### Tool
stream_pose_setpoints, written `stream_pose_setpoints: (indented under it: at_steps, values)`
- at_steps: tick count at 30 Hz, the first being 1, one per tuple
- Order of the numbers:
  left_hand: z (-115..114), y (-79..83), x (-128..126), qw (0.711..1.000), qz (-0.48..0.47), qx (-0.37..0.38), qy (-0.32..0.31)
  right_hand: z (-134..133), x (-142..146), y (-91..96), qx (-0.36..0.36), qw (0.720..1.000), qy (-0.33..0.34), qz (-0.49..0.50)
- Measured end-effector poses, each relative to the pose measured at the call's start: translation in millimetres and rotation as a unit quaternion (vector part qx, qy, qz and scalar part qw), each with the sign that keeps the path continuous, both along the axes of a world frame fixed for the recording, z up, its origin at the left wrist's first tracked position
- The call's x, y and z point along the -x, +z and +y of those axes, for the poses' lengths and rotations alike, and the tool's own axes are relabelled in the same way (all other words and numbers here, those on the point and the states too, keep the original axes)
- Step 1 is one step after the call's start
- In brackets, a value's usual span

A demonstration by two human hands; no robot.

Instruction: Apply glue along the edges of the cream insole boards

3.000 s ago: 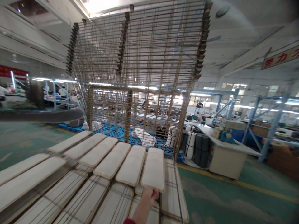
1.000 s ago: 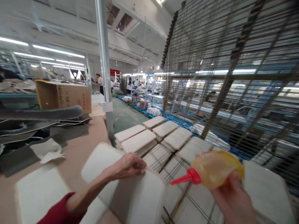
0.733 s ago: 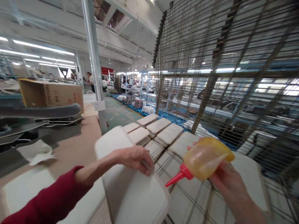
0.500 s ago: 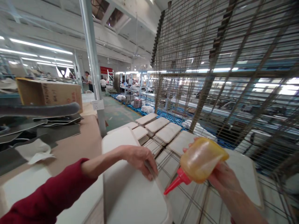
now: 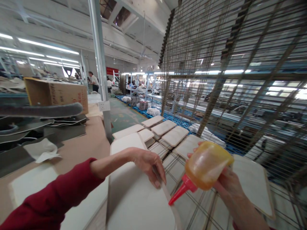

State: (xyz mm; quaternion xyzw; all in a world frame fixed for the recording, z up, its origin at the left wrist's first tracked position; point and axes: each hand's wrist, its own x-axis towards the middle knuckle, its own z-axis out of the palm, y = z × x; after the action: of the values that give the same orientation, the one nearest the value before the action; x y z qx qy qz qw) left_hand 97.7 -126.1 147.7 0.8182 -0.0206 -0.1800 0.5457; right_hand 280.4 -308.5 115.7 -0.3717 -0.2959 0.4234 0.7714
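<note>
In my right hand (image 5: pixel 231 188) is a soft yellow squeeze bottle (image 5: pixel 207 164) with a red nozzle. It is tilted down to the left, and the nozzle tip is at the right edge of a pale rounded panel (image 5: pixel 136 201). My left hand (image 5: pixel 147 164) lies over that panel, its fingers closed on the edge, where a thin strip seems pinched; the fingers partly hide it. Another pale panel (image 5: pixel 128 142) lies just beyond my left wrist.
More pale panels (image 5: pixel 176 135) lie on a wire rack (image 5: pixel 199 204) to the right. Tall wire racks (image 5: pixel 216 64) rise behind it. On the left are a brown tabletop (image 5: pixel 96 134), dark sheets (image 5: pixel 69 132), a cardboard box (image 5: pixel 69 95) and a metal post (image 5: pixel 99 57). People stand far back.
The view has shifted slightly, so the surroundings sit further right. My left hand has slid a little along the panel's edge toward me, and the nozzle tip has dropped slightly closer to that edge.
</note>
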Motion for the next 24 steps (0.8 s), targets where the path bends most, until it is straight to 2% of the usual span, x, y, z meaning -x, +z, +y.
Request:
stream_pose_setpoints:
  at_steps: [6,10,16,20,24]
  values:
    - [2,-1.2,3,1.0,-0.001,0.011,-0.003,2,-2,-6.8,0.001,1.0,0.009,-0.015]
    - [3,-3.1,6,1.0,0.003,0.012,-0.003,4,-3,-11.5,-0.013,0.999,0.028,0.009]
    - [3,-3.2,7,1.0,-0.012,0.018,0.001,6,-4,-11.5,-0.009,1.0,0.024,0.002]
    - [3,-2.7,8,1.0,-0.021,0.018,0.002,7,-8,-15.4,-0.015,0.997,0.069,-0.03]
    - [4,-6.4,9,1.0,-0.022,0.011,0.005,4,-7,-17.6,-0.008,0.999,0.04,0.004]
